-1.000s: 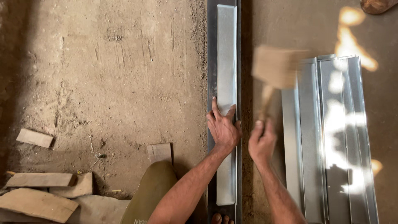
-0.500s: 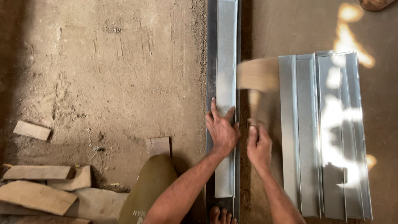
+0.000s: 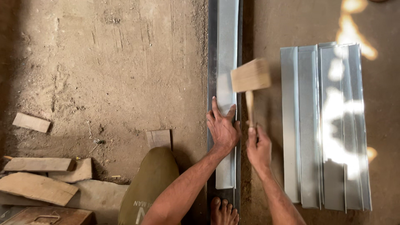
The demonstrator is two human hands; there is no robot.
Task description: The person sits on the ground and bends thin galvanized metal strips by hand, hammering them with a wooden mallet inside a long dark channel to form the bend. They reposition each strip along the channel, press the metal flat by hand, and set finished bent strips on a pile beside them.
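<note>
1. A long, narrow sheet-metal strip (image 3: 227,83) lies lengthwise on a dark steel rail (image 3: 211,62) that runs up the middle of the view, on a dusty dirt floor (image 3: 104,75).
2. The left hand (image 3: 223,129) lies flat on the strip, palm down, fingers spread and pointing up the view — pressing on it, not wrapped around anything.
3. The right hand (image 3: 258,148) is closed round the handle of a wooden mallet (image 3: 251,77), just right of the rail; the blocky head is blurred and sits at the strip's right edge — whether it touches the metal cannot be told.
4. To the right, apart from the rail, a stack of folded metal sheets (image 3: 329,125) lies on the floor, dappled with sunlight.
5. A bare foot (image 3: 224,211) rests on the rail's near end, beside an olive-clad knee (image 3: 146,183).
6. Wood offcuts (image 3: 37,175) lie at the lower left; a small block (image 3: 159,138) sits near the knee.
</note>
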